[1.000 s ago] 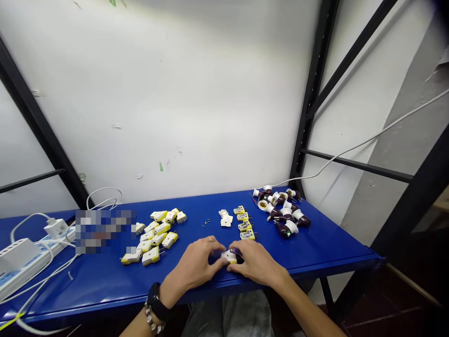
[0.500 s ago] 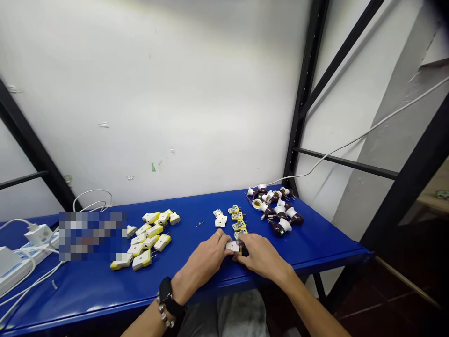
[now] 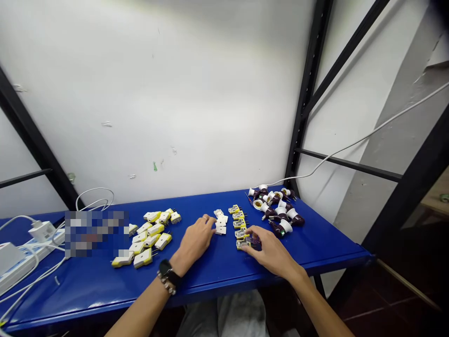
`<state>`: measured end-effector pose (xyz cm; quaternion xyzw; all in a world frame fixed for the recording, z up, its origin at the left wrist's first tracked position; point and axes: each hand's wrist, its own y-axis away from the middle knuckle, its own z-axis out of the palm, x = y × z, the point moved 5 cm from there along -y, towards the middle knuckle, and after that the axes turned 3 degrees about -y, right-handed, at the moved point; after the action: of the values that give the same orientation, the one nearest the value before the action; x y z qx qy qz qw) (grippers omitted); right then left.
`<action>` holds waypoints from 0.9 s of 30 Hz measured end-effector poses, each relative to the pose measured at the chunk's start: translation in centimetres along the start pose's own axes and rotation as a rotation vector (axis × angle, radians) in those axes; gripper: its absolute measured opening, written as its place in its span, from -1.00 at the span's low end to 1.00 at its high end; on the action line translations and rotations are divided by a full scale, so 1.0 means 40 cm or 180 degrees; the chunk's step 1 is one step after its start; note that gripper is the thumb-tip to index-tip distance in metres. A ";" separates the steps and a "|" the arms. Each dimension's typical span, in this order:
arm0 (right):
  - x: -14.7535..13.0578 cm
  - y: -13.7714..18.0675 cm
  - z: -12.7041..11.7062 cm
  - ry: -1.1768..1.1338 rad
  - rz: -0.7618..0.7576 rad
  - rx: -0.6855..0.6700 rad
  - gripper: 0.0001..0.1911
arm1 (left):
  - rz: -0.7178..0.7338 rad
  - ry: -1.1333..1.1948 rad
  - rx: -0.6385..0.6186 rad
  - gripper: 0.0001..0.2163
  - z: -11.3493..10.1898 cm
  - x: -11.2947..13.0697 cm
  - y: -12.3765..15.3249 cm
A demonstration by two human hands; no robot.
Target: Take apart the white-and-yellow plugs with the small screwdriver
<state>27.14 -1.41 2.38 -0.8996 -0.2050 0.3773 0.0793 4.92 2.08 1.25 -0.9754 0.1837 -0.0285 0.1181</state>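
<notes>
My left hand is just left of the white plug covers, its fingers stretched and loosely apart, with nothing visible in them. My right hand has thumb and fingers around the nearest open yellow plug, at the front end of a column on the table. Metal parts show inside that plug. Against the right palm sits a dark purple, see-through object, partly hidden by the fingers. Behind that plug, several more open yellow plugs lie in line with their pins to the right.
The blue table holds several closed white-and-yellow plugs on the left. Purple-and-white lamp holders are heaped at the back right. A power strip with white cables is at the far left; a black frame post rises behind.
My hands have parted. The left has let go of a white cover beside the other covers and moved left; the right has set an open yellow plug at the column's front end.
</notes>
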 end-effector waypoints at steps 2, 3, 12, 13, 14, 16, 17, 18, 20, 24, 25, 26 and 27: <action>-0.004 0.007 -0.015 -0.0158 -0.0079 0.0139 -0.83 | -0.0143 -0.0188 0.0086 -0.72 -0.028 -0.053 0.038; -0.003 0.009 -0.023 -0.0210 -0.0111 0.0231 -0.80 | -0.0252 -0.0328 0.0089 -0.73 -0.043 -0.088 0.062; -0.043 0.001 -0.060 -0.0272 -0.0438 0.1040 -0.74 | -0.0765 -0.0948 -0.0205 -0.78 -0.073 -0.229 0.226; -0.056 0.002 -0.059 -0.0238 -0.0481 0.1069 -0.74 | -0.0699 -0.0868 -0.0151 -0.77 -0.068 -0.220 0.230; -0.070 0.003 -0.057 -0.0220 -0.0529 0.1082 -0.74 | -0.0656 -0.0794 -0.0111 -0.75 -0.063 -0.213 0.233; -0.093 0.004 -0.053 -0.0229 -0.0640 0.1077 -0.75 | -0.0672 -0.0703 -0.0081 -0.71 -0.057 -0.209 0.235; -0.102 0.003 -0.052 -0.0243 -0.0694 0.1075 -0.76 | -0.0724 -0.0690 -0.0102 -0.69 -0.056 -0.212 0.234; -0.109 0.002 -0.051 -0.0253 -0.0740 0.1085 -0.78 | -0.0788 -0.0691 -0.0143 -0.68 -0.055 -0.217 0.232; -0.115 -0.001 -0.048 -0.0287 -0.0780 0.1149 -0.79 | -0.0873 -0.0677 -0.0210 -0.67 -0.055 -0.222 0.228; -0.120 -0.011 -0.024 -0.0673 -0.0640 0.1265 -0.82 | -0.0663 -0.0078 -0.0050 -0.75 -0.048 -0.172 0.221; -0.125 -0.014 -0.011 -0.0850 -0.0605 0.1207 -0.82 | -0.0550 0.0225 0.0026 -0.76 -0.044 -0.146 0.218; -0.133 -0.019 0.004 -0.1038 -0.0590 0.1101 -0.83 | -0.0427 0.0553 0.0082 -0.75 -0.037 -0.116 0.215; -0.144 -0.024 0.020 -0.1214 -0.0597 0.0983 -0.83 | -0.0334 0.0862 0.0142 -0.74 -0.031 -0.086 0.210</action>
<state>22.66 -3.01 5.82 -0.7666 -0.2386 0.5579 0.2103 -1.36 -4.54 0.37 -0.9681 0.1460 -0.1701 0.1122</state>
